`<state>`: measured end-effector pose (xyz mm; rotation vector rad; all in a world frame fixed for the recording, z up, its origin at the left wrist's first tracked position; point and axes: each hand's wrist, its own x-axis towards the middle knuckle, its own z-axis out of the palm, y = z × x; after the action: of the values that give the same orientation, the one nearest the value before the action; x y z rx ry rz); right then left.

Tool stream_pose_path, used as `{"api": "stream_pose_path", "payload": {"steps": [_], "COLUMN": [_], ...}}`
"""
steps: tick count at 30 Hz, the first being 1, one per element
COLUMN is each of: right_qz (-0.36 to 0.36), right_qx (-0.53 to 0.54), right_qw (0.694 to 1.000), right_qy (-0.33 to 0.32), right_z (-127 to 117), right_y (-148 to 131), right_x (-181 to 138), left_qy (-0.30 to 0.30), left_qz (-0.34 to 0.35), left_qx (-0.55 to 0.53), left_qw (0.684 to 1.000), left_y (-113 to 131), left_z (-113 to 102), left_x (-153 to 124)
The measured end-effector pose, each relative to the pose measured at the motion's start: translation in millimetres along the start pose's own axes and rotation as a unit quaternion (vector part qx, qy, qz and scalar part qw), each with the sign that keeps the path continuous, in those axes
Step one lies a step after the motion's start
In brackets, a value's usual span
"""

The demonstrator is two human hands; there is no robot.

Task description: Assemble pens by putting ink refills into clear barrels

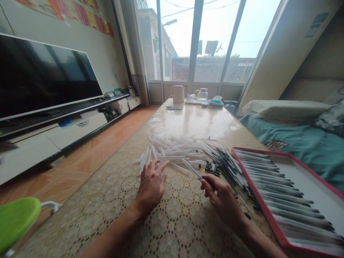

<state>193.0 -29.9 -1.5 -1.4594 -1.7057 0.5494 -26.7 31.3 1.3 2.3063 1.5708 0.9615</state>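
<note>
Fingertips of the right hand (219,191) pinch the near end of one slim clear tube (192,169) — thumb against forefinger, a closed grip — while its free end points far and left, towards a loose heap of white tubes (174,147) on the patterned worktop (115,186). The left hand's (153,179) grip looks empty, fingers parted at the heap's near edge; whether any of them touches a tube cannot be told. To handle the held piece well, keep the pinch light and square so it does not twist or slip, and steady the free end with the left fingers rather than swinging the right wrist across. Small black pieces (212,167) lie just beyond the right hand, with a bundle of dark slender rods (232,166) to their right; a low knuckle could roll or scatter both. The right forearm is near the red-edged tray (317,166), where pens (285,193) lie side by side — best keep the elbow lifted there so that row is not knocked.
</note>
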Motion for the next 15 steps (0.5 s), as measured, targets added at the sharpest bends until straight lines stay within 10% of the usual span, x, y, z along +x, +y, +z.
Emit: {"api": "stream_pose_path", "payload": {"steps": [5, 15], "right_qz": [0.0, 0.018], "right_qx": [-0.01, -0.02], "right_qw": [1.0, 1.0], "right_qy": [-0.005, 0.006], "right_z": [0.2, -4.1], "right_y": [1.4, -0.7], "right_x": [-0.8, 1.5], "left_qy": [-0.061, -0.04], "left_qz": [-0.009, 0.074], "left_qx": [0.137, -0.002], "left_qw": [0.989, 0.996], "left_y": [-8.5, -2.2], "left_z": [11.1, 4.9], "left_x": [4.0, -1.0]}}
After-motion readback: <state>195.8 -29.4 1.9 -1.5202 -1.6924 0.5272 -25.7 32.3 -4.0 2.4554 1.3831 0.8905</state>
